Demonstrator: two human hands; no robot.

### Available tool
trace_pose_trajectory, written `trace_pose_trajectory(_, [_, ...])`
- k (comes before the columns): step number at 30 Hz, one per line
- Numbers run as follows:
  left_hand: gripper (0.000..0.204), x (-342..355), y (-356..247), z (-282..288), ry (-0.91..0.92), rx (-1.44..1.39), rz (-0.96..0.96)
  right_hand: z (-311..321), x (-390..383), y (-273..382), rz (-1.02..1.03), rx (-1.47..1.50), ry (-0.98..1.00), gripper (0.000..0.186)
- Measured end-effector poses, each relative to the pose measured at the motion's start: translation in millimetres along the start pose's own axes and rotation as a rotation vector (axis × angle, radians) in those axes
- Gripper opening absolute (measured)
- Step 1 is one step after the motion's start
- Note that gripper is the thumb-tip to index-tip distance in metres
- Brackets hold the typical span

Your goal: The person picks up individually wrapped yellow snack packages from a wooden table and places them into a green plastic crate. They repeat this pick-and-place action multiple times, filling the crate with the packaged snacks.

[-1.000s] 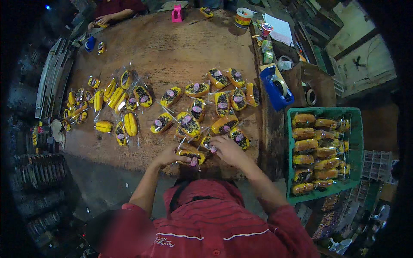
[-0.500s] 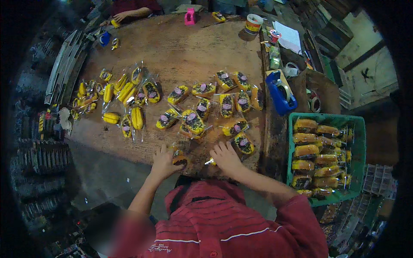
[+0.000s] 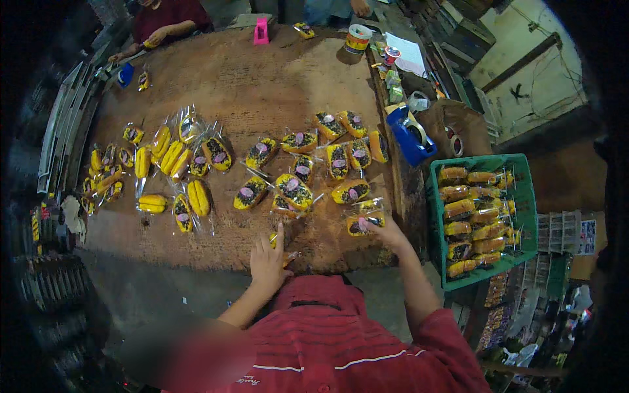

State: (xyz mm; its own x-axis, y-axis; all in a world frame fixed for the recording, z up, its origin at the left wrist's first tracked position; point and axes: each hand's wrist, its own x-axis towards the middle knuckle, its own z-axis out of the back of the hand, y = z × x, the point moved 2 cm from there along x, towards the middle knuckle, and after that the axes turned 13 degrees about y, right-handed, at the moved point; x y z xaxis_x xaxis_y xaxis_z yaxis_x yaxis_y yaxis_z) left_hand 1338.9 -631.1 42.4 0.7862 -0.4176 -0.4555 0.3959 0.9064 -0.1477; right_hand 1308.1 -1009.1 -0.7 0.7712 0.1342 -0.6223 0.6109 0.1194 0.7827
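At the near edge of the wooden table, my left hand point(image 3: 266, 263) lies over a plastic-wrapped bun point(image 3: 289, 259). Its index finger points forward, and the hand covers most of that bun. To the right, my right hand point(image 3: 388, 236) grips another wrapped bun point(image 3: 357, 225), which has dark and yellow topping. Just beyond the hands lie several more wrapped buns with round pink labels, among them a topped bun point(image 3: 293, 190) resting on another and a lone bun point(image 3: 250, 192).
A green crate point(image 3: 481, 164) of wrapped buns stands at the right. Beside it are a blue tape dispenser point(image 3: 411, 136) and a tub point(image 3: 358, 39). Yellow buns point(image 3: 198, 198) lie at the left. Across the table point(image 3: 216, 72), a person point(image 3: 171, 29) handles something yellow near a pink holder point(image 3: 261, 31).
My right hand has moved right and forward onto a bun at the right. My left hand has shifted slightly right and nearer to me. The whole view has shifted.
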Motion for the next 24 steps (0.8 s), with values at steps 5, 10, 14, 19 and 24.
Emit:
trace_pose_trajectory(5, [0.138, 4.6, -3.4, 2.0, -0.019, -0.012, 0.001, -15.6, -35.9, 2.1, -0.105, -0.583, -0.265, 0.084])
trace_pose_trajectory(10, [0.123, 5.8, -8.3, 7.2, -0.012, -0.03, -0.022, 13.0, 5.8, 43.2, -0.079, -0.744, 0.218, 0.094])
trace_pose_trajectory(14, [0.11, 8.3, -13.7, 4.9, 0.116, -0.141, 0.061, 7.2, 39.8, 40.6, -0.155, -1.068, 0.432, 0.12])
trace_pose_trajectory(19, [0.104, -3.8, -26.0, 3.6, -0.042, -0.14, 0.076, -9.8, -4.0, 15.8, -0.034, -1.048, 0.291, 0.095])
trace_pose_trajectory(24, [0.102, -16.3, -35.9, -3.7, -0.131, -0.152, 0.076, -12.6, -56.6, 15.3, 0.105, -1.089, 0.014, 0.067])
